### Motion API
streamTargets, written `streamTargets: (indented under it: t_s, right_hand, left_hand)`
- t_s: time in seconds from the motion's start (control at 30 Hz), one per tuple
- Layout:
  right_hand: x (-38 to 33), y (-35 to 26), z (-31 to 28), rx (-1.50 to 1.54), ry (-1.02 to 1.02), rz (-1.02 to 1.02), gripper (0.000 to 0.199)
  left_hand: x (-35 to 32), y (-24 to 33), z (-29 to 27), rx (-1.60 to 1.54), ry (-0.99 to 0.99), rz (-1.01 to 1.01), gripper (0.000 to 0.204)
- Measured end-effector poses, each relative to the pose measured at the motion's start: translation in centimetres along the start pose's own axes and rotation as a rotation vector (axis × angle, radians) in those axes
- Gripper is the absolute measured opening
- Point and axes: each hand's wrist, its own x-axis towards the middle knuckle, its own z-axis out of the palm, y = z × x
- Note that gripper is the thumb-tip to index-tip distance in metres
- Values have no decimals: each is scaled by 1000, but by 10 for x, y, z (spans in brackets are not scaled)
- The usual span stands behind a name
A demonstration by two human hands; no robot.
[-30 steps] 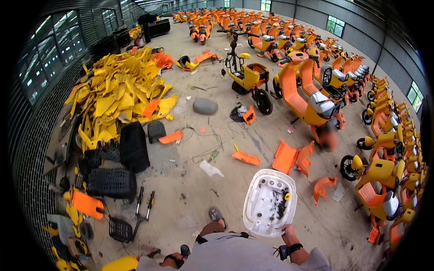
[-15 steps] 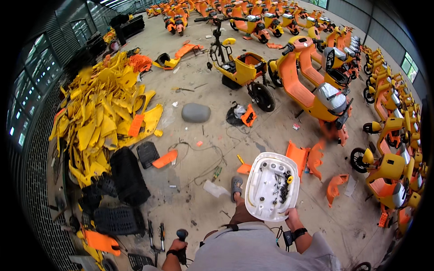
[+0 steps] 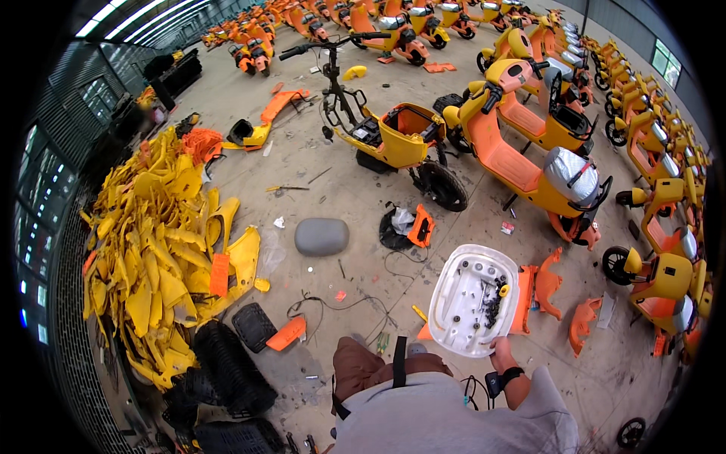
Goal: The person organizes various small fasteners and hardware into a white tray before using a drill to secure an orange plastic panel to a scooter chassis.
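Observation:
My right hand (image 3: 501,354) grips the near right corner of a white plastic tray (image 3: 458,291), its fingers closed at the rim. Dark screws and small fasteners (image 3: 491,310) lie in the tray, mostly toward its right side, along with a small yellow piece (image 3: 504,290) and several round parts. A black device (image 3: 494,383) with cables is strapped at my right wrist. My left hand is out of the picture. Orange panels (image 3: 523,299) show beyond the tray's right edge.
Ahead stands a partly stripped yellow scooter (image 3: 401,144); an orange-and-yellow scooter (image 3: 522,163) is to its right. A grey seat (image 3: 321,237) lies on the floor. Yellow panels (image 3: 159,257) are heaped at left, near black plastic parts (image 3: 234,367). Cables (image 3: 340,306) trail across the floor.
My left hand, which held a dark-handled tool, has dropped out of view. The view has shifted, and the tray in my right hand now appears nearer the scooters.

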Motion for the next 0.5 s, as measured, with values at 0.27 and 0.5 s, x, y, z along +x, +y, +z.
streamTargets:
  t_s: [0.27, 0.5]
  right_hand:
    - [10, 20, 141, 240, 134, -59, 15]
    - [12, 95, 203, 391, 244, 19, 58]
  left_hand:
    - [102, 156, -146, 243, -2, 76, 33]
    - [209, 263, -349, 138, 174, 353, 37]
